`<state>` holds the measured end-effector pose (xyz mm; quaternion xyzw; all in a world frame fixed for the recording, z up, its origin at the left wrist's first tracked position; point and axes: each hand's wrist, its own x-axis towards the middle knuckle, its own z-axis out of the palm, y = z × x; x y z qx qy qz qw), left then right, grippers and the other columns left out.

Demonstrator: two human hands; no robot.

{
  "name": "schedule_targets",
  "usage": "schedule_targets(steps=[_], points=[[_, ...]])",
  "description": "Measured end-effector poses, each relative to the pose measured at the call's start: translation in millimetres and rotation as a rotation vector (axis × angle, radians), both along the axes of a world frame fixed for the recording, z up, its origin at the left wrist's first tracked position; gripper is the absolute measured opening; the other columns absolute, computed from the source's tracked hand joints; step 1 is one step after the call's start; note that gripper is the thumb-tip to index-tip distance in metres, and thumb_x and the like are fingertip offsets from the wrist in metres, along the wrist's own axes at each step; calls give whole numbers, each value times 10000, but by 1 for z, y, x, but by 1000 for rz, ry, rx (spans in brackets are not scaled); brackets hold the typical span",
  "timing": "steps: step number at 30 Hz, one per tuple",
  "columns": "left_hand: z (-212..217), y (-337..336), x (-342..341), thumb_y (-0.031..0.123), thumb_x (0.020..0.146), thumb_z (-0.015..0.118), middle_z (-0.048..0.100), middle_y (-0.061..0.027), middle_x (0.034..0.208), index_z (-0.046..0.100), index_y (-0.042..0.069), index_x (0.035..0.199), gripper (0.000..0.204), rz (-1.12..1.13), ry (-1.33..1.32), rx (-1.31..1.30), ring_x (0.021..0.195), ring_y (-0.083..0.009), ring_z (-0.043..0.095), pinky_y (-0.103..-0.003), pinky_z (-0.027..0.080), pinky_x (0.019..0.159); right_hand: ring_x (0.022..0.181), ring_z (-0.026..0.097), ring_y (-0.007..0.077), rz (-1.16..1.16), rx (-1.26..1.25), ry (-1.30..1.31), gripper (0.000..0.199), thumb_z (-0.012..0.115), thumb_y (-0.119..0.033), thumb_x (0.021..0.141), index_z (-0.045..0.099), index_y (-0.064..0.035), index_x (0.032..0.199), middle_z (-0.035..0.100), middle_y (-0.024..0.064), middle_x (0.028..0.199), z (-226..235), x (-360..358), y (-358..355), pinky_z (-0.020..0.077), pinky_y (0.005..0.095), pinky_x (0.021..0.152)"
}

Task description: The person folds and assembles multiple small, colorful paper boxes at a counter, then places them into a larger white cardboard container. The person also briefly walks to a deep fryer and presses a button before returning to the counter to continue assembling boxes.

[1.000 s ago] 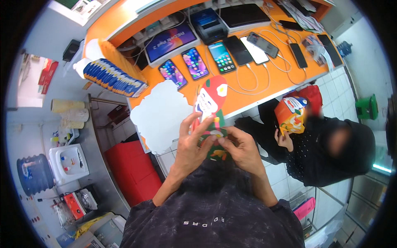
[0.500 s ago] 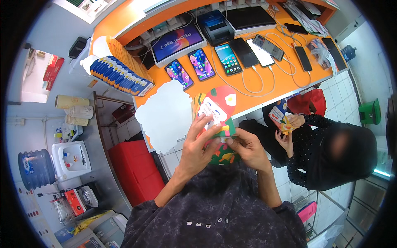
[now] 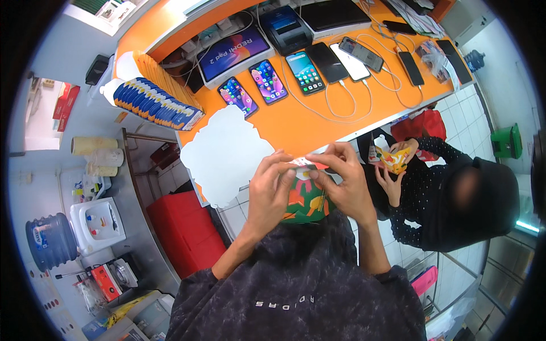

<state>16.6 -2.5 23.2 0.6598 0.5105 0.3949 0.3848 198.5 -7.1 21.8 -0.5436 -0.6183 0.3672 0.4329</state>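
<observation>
Counter point(image 3: 318, 122) in orange, loaded with phones and cables, is seen far from the hands, and a white shaped card point(image 3: 224, 153) lies at its near left. A small green and orange patterned paper piece point(image 3: 306, 200) is held near the chest, pinched closed at its top edge by the left hand point(image 3: 272, 190) and the right hand point(image 3: 343, 181). The fold should be pressed slowly, with both edges kept aligned.

Bright, even indoor light fills the scene, with no hard shadows. The orange counter point(image 3: 318, 122) on the far side is strongly lit, and the phone screens point(image 3: 267, 79) lying on it glow. A small glare strip sits at the right edge. The fisheye lens bends straight lines near the rim, and black corners frame the round picture. Another person's face at the right is blurred; the centre is sharp.
</observation>
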Motion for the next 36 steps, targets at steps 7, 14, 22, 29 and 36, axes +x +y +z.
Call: schedule_targets(steps=[7,14,22,29,36], points=[[-1,9,-4,92,916,630,605,-166,1134,654,-68,1028,197,-146,-32,-154,1117,-262,590,-346,474,935,745,626,132,190,-50,75,239,741,-116,825,718,-34,1048,640,75,785,8,12,12,487,245,632],[14,-18,-23,59,864,672,543,-104,998,572,-39,1063,243,249,250,107,884,-194,529,-313,439,829,598,569,127,-273,141,66,255,711,-58,824,715,-34,1079,616,83,748,-17,-10,0,447,263,542],[-28,-81,-28,356,869,729,502,-149,1307,415,-47,1364,711,-137,-373,-644,1167,-217,523,-365,427,991,605,561,133,-445,170,146,303,714,-73,830,691,-9,1125,577,78,734,-37,-43,-23,460,276,539],[-30,-51,-30,235,899,557,496,-158,1356,339,-7,1414,609,91,-998,-475,1233,-294,512,-458,412,1039,607,560,117,-211,266,119,396,733,-84,824,658,-30,1209,598,70,824,-25,-53,-34,471,257,553],[-3,-18,-56,237,840,600,430,-201,1432,286,24,1459,726,-31,-1138,-687,1295,-398,459,-635,355,1056,801,606,111,163,-30,538,337,714,-95,861,666,-70,1194,573,74,1014,-28,-23,-35,512,253,663]])
